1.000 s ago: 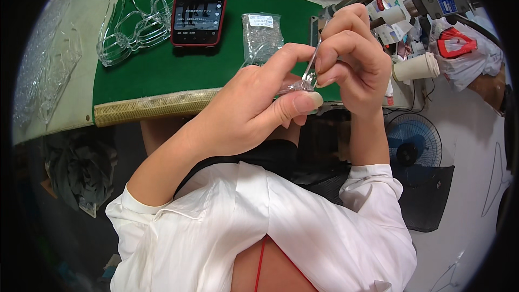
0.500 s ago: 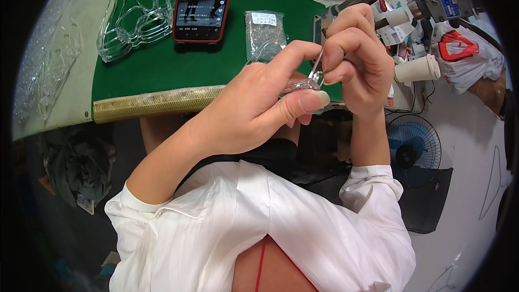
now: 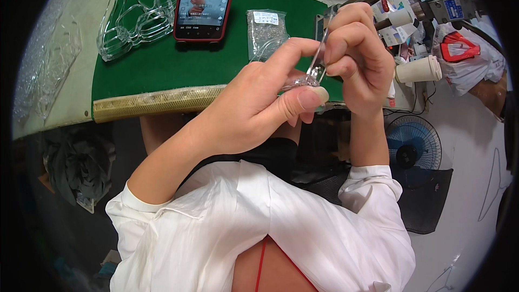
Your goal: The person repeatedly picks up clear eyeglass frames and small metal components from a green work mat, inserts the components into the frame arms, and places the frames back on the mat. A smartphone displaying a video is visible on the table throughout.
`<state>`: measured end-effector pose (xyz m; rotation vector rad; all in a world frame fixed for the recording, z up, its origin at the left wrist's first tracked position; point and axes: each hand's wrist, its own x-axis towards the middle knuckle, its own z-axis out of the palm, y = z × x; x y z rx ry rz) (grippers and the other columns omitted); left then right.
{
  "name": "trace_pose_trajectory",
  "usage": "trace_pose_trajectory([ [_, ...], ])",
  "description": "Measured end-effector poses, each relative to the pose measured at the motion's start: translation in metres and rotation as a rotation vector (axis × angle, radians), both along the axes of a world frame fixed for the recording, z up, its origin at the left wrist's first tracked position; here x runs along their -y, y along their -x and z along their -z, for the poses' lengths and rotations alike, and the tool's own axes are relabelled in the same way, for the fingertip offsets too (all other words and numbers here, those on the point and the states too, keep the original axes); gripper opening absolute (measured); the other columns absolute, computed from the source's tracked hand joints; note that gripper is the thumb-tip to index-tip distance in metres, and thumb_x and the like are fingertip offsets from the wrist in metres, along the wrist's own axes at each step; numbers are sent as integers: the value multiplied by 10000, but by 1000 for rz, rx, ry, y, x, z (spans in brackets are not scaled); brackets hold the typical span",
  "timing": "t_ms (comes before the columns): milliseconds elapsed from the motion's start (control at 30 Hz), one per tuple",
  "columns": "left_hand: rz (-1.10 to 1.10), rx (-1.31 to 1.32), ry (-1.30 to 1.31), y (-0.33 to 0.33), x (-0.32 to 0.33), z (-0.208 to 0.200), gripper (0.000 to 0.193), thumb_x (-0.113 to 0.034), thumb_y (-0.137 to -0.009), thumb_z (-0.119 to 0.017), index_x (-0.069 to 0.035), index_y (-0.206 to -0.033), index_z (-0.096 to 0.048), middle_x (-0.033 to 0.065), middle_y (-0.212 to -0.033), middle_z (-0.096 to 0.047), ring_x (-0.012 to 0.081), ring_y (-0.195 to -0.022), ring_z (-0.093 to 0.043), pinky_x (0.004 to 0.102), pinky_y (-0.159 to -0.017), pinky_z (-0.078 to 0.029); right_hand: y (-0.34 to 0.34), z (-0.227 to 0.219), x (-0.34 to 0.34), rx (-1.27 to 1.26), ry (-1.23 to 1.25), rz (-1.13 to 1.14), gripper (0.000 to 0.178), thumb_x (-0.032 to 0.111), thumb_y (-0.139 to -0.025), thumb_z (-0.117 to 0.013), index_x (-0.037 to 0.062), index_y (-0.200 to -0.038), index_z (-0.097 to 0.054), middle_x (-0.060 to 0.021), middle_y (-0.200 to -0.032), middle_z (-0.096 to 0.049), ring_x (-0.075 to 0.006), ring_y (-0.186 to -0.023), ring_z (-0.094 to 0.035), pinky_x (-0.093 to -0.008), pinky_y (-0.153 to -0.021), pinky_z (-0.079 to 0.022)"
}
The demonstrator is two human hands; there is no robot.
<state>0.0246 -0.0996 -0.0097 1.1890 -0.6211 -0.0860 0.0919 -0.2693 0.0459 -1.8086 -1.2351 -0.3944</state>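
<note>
Near the front edge of the green mat (image 3: pixel 178 70), my two hands meet over a clear plastic eyeglass frame (image 3: pixel 312 79). My left hand (image 3: pixel 254 97) grips it between thumb and fingers; the palm hides much of it. A curved clear part (image 3: pixel 265 50) shows beyond the knuckles. My right hand (image 3: pixel 359 59) has its fingers curled and pinches close to the upright clear arm of the frame. Anything small between those fingertips is too hidden to make out. Behind the hands lies a clear bag of tiny parts (image 3: pixel 264 32) with a white label.
Several clear eyeglass frames (image 3: pixel 141 28) lie stacked at the left, beside a propped phone (image 3: pixel 201 33) in a red case. Clear plastic bags (image 3: pixel 46 70) cover the far left. A metal bench machine (image 3: pixel 440 5) and a white cup (image 3: pixel 419 68) stand right; a fan (image 3: pixel 411 148) is below.
The clear arm of the frame has tilted slightly between my hands, and my right fingertips have shifted a little. The picture on the phone has changed.
</note>
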Motion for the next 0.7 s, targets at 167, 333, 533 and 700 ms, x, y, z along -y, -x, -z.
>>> trace_pose_trajectory([
  [167,-24,-12,-63,-13,-3,-5,542,-260,-961,-486,4,-1372,-251,80,-906,-554,149,-799,-582,253,-701,-469,13,16,8,-196,-164,221,106,122,-805,-650,18,-827,-642,-48,-837,-580,-173,-845,-489,-273,-790,-384],
  [333,-220,157,-118,-38,23,2,538,-218,-962,-480,-44,-1397,-215,118,-1015,-591,163,-854,-585,290,-783,-470,21,34,4,-664,-454,87,242,186,-898,-613,-28,-1008,-646,-34,-941,-542,-113,-812,-547,-231,-694,-454],
  [533,-509,570,-611,-67,52,-12,256,-181,-909,-539,-25,-1108,-502,146,-925,-631,281,-861,-619,358,-717,-488,0,17,44,-596,-487,175,202,144,-902,-596,-40,-968,-647,-20,-912,-588,-97,-857,-541,-229,-806,-397],
  [700,-530,667,-903,-89,81,-15,165,-184,-865,-593,-41,-827,-520,137,-688,-619,333,-661,-618,438,-561,-460,-26,6,83,-569,-428,308,237,190,-916,-578,-24,-986,-656,2,-887,-606,-85,-860,-526,-220,-819,-369],
])
